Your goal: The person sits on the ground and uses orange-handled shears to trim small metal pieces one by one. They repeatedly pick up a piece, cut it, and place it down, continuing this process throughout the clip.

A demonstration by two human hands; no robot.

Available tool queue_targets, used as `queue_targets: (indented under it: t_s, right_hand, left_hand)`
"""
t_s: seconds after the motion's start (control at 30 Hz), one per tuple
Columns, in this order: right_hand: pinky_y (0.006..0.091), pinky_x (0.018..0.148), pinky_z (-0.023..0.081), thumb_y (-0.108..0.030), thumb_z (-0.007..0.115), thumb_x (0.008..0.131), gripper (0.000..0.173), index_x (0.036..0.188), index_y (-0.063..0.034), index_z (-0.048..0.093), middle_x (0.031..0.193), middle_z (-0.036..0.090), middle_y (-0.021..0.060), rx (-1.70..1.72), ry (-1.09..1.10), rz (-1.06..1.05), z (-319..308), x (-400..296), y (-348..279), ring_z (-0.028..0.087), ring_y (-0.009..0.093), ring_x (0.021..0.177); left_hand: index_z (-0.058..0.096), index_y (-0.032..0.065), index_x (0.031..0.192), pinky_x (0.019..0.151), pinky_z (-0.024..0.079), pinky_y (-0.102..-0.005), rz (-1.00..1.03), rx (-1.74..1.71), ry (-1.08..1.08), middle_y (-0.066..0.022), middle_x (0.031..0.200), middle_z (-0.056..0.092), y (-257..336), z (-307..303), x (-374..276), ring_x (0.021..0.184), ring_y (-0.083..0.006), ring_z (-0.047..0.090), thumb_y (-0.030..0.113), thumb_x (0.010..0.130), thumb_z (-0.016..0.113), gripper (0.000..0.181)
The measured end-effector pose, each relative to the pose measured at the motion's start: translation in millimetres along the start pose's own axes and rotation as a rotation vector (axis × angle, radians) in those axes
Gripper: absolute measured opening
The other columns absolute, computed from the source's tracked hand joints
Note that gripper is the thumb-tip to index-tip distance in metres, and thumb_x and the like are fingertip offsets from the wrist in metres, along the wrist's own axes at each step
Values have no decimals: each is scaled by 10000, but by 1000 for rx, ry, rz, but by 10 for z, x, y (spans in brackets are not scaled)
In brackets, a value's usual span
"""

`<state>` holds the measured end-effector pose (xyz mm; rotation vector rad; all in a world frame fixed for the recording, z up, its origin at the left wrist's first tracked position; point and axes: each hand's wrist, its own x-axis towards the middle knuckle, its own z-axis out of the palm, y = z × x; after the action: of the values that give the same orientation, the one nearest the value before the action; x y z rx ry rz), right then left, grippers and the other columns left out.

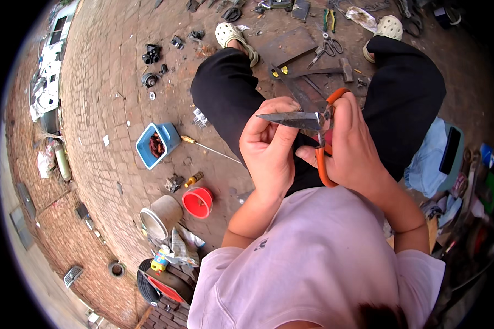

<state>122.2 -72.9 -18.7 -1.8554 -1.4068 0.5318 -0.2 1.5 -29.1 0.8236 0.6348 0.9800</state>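
My right hand (350, 140) grips the orange-covered handles of a pair of scissors (298, 119) in front of my lap. The blades stand apart, one pointing left and the other up and to the left. My left hand (269, 144) is at the blades, its fingers bent and its thumb against the left-pointing blade; whether it pinches the metal I cannot tell. Beyond my hands, between my feet, a hammer (346, 70) lies on the brick ground beside a flat metal plate (290, 47). Another pair of scissors (329, 45) and green-and-yellow-handled pliers (329, 20) lie farther out.
To the left stand a blue plastic container (171, 137) with dark reddish bits, a red bucket (197, 202) and a whitish bucket (168, 209). A long screwdriver (188, 139) lies near my leg. Black plastic parts (151, 54) are scattered farther off. Blue denim (426, 160) lies at the right.
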Motion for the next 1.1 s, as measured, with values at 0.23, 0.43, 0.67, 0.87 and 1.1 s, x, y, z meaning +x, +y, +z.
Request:
queue_targets:
  t_s: [0.23, 0.43, 0.67, 0.87, 1.1]
  right_hand:
    - [423, 743, 458, -406, 809, 672, 716, 1041, 54, 405, 996, 441, 195, -2, -71, 35, -15, -9, 28, 517, 375, 875]
    - [416, 703, 472, -412, 804, 678, 700, 1016, 45, 395, 1001, 431, 205, -19, -128, 38, -16, -7, 56, 528, 384, 841]
    - [442, 769, 453, -389, 808, 677, 689, 999, 40, 376, 1003, 414, 213, -30, -107, -12, -73, 36, 51, 503, 398, 897]
    - [436, 769, 453, -389, 806, 679, 688, 1007, 41, 380, 997, 413, 210, -30, -94, -13, -56, 20, 56, 497, 395, 900]
    - [437, 805, 420, -273, 842, 635, 704, 1062, 49, 383, 1021, 423, 200, -53, -59, -30, -74, 28, 42, 493, 398, 942]
  left_hand:
    - [603, -51, 990, 813, 456, -249, 13, 26, 22, -104, 1038, 603, 2, -1, -21, 908, -133, 573, -21, 870, 621, 124]
    - [581, -34, 1003, 790, 463, -253, -4, 38, 50, -88, 1014, 599, -16, -8, -48, 887, -127, 573, 5, 891, 608, 122]
    - [540, 5, 951, 754, 447, -235, 122, 118, 9, -45, 953, 550, -50, 41, 35, 818, -100, 535, 1, 863, 626, 124]
    - [536, -1, 941, 727, 438, -205, 144, 193, -21, -60, 972, 545, -22, 31, 80, 820, -84, 528, -97, 791, 579, 184]
    - [527, -31, 943, 665, 442, -175, 143, 98, 21, -111, 991, 560, -19, 16, 82, 801, -79, 540, -180, 736, 524, 255]
